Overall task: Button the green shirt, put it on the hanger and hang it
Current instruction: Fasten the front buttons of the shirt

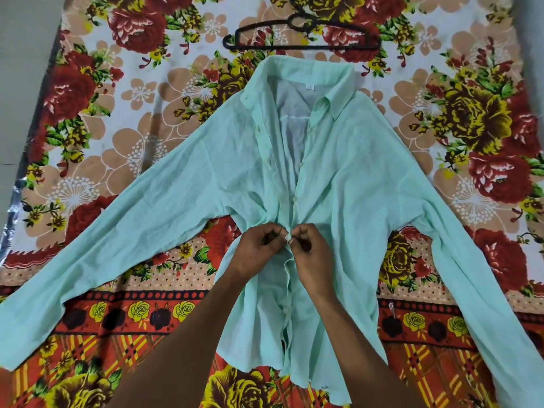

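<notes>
At the frame's centre, the left hand (255, 251) and right hand (309, 251) pinch a button (288, 237) on the green shirt (347, 184), fingers curled tight, below the black hanger (300, 35).

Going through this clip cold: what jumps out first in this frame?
A pale green shirt lies spread face up across the middle of a loud floral bedsheet, sleeves fanned out to both sides. At its front placket, the left hand and right hand pinch together around one button, with the collar end above still open. A black hanger lies flat on the sheet just beyond the collar.
</notes>
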